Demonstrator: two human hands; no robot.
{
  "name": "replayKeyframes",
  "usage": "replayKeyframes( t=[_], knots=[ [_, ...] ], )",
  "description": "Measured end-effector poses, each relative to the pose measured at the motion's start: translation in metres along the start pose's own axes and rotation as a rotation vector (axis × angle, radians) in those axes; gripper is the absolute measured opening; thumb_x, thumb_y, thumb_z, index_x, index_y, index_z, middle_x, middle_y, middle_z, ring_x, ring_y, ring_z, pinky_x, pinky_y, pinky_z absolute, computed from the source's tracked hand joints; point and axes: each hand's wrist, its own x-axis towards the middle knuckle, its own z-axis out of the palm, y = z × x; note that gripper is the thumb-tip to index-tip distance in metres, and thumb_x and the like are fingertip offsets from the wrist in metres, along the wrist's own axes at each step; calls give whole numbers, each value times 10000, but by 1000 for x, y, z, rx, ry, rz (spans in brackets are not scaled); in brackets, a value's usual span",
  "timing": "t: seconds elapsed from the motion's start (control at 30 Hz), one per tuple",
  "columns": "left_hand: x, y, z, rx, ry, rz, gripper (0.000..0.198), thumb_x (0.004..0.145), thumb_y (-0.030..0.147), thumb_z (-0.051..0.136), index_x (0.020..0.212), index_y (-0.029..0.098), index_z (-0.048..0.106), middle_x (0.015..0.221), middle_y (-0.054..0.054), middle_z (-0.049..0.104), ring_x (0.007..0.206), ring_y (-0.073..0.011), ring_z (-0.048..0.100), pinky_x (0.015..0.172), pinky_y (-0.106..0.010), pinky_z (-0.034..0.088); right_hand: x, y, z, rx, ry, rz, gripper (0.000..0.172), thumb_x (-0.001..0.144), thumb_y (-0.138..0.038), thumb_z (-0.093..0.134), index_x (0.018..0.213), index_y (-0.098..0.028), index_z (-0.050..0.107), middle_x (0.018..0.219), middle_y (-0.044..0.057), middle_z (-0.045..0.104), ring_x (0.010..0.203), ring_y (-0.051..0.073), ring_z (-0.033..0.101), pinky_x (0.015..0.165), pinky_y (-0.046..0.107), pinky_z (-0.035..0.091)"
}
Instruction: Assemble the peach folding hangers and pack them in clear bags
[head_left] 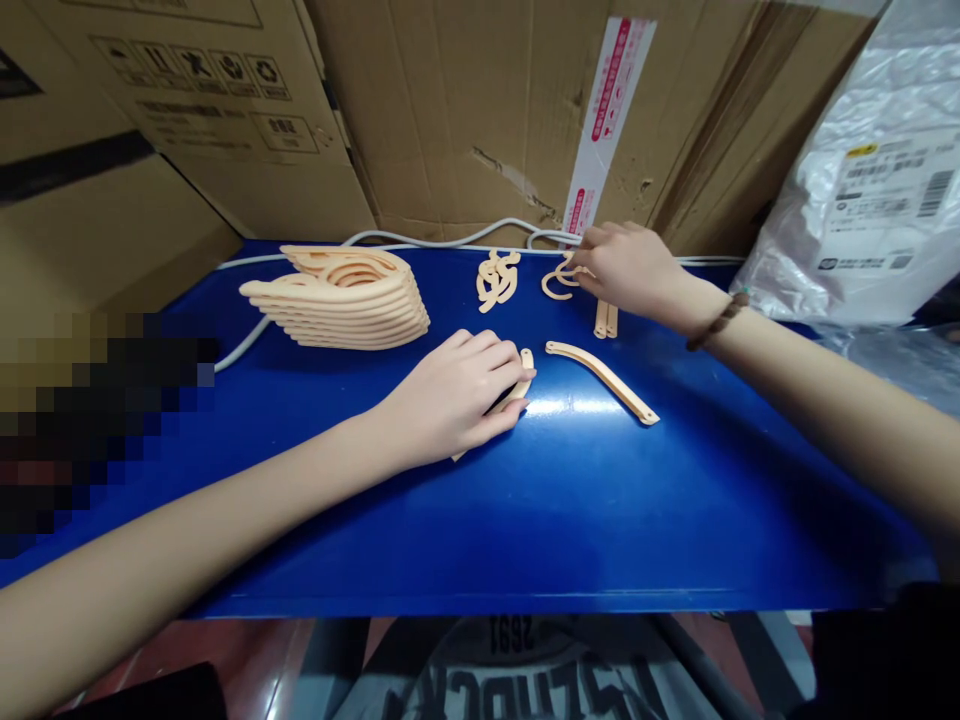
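My left hand [457,395] rests on the blue table [525,520] with its fingers curled over a peach plastic curved strip [521,385], which shows only at its tip. To its right a second curved strip [604,380] lies loose. My right hand [630,270] reaches to the back of the table and pinches a peach hook piece [559,280]. Two short straight pieces [606,320] lie just below that hand. A small heap of hooks [497,278] sits to the left of it. A stack of assembled peach hangers [341,297] stands at the back left.
Cardboard boxes [465,110] wall off the back of the table. A white cable [450,240] runs along the back edge. A grey plastic parcel bag [862,190] leans at the right. A blurred dark patch covers the left side.
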Motion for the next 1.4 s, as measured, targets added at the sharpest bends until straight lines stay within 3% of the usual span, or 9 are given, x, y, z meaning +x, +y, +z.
replayKeyframes(
  t=[0.27,0.53,0.63,0.73,0.83,0.93,1.1,1.23,1.4],
  knots=[
    [-2,1,0,33,-24,-21,269,971,179,450,1109,157,679,1039,-73,692,913,-231,582,758,-365,370,29,-1,13,-67,-34,-38,287,884,-126,454,923,-81,735,1022,184,718,986,321,654,865,460,458],
    [6,10,5,-25,9,-189,401,928,199,500,1318,110,520,1119,-95,690,917,-226,626,778,-350,433,28,3,-8,73,52,-93,232,849,-225,518,934,-125,710,1033,171,713,1041,355,631,947,510,411],
    [13,13,5,3,-68,-270,303,956,294,529,1199,117,566,1065,-95,686,881,-233,634,745,-348,453,17,-6,-19,248,122,-18,165,831,-230,546,904,-164,679,940,143,712,986,342,643,921,496,418],
    [18,15,4,39,-152,-303,183,997,294,485,1028,145,588,987,-78,680,858,-229,638,722,-340,454,-1,-24,-25,614,193,101,95,829,-242,567,861,-195,642,802,73,681,826,267,641,790,412,461],
    [21,17,5,38,-143,-301,184,1022,283,447,966,155,567,938,-68,673,839,-214,639,722,-324,455,-20,-44,-24,1160,227,109,52,830,-263,600,833,-212,607,791,22,665,733,192,604,694,345,465],
    [22,16,8,0,-98,-307,140,1007,269,482,944,163,547,910,-59,661,832,-204,632,710,-313,454,-38,-59,-19,1487,201,206,89,832,-288,633,808,-208,600,755,-1,639,638,136,533,610,300,424],
    [21,13,10,-79,-31,-314,111,999,253,476,938,171,518,916,-43,649,755,-163,617,640,-279,433,-57,-68,-9,1700,245,358,188,842,-341,675,747,-199,595,649,-41,541,554,92,445,550,262,364],
    [18,13,8,-63,-8,-371,94,962,255,465,987,175,506,883,-29,646,631,-143,593,522,-258,344,-61,-67,-4,1744,251,382,184,815,-349,725,773,-194,634,684,-36,574,612,102,491,605,264,411],
    [14,14,5,-12,-45,-376,147,962,285,418,974,181,521,850,-34,661,597,-156,601,489,-266,296,-63,-70,-2,1768,191,355,233,827,-377,737,742,-187,632,686,-33,596,643,103,517,670,267,444]
  ],
)
